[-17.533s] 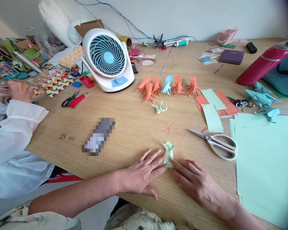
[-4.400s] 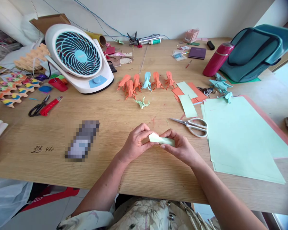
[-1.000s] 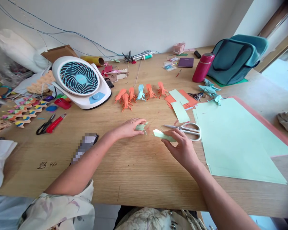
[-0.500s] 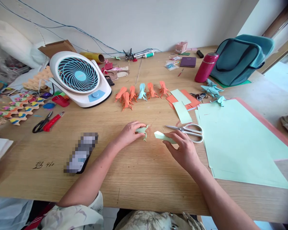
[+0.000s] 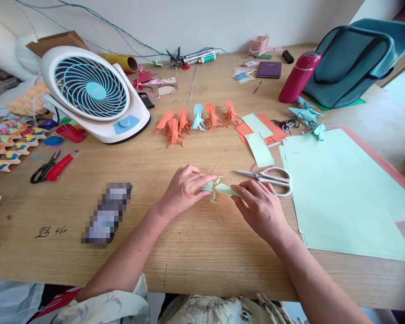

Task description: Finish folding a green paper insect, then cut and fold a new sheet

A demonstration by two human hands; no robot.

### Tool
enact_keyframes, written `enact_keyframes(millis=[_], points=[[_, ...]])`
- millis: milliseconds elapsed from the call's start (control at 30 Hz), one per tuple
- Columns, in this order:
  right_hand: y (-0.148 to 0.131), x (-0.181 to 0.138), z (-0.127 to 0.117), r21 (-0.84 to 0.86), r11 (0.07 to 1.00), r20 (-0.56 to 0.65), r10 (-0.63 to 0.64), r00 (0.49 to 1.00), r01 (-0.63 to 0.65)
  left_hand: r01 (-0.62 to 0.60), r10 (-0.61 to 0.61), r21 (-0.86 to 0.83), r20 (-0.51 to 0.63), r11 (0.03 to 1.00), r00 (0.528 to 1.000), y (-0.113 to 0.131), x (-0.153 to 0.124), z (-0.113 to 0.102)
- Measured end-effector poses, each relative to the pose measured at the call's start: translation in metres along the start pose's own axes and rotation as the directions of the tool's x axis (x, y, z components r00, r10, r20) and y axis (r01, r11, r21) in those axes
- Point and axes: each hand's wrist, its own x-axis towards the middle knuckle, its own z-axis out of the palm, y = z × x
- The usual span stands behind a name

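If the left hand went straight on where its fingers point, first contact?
Likely the pale green folded strip in the right hand, just beyond the green paper figure the left hand holds; whether they touch is unclear.

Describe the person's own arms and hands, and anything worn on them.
The left hand and right hand are bare: no gloves, rings or bracelets show. The left sleeve is loose and pale, with a leafy print. The right forearm is bare to the picture's edge; no sleeve shows.
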Motion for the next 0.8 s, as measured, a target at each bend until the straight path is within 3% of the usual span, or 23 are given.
enact_keyframes(millis=[567, 800], points=[[-0.008, -0.002, 0.001, -0.024, 1.0, 0.011, -0.012, 1.0, 0.012, -0.142, 0.137, 0.131, 0.05, 0.981, 0.989, 0.019, 0.001, 0.002], [-0.008, -0.001, -0.001, -0.017, 1.0, 0.01, -0.015, 1.0, 0.015, -0.14, 0.139, 0.023, 0.02, 0.99, 0.99, 0.018, 0.0, 0.007]])
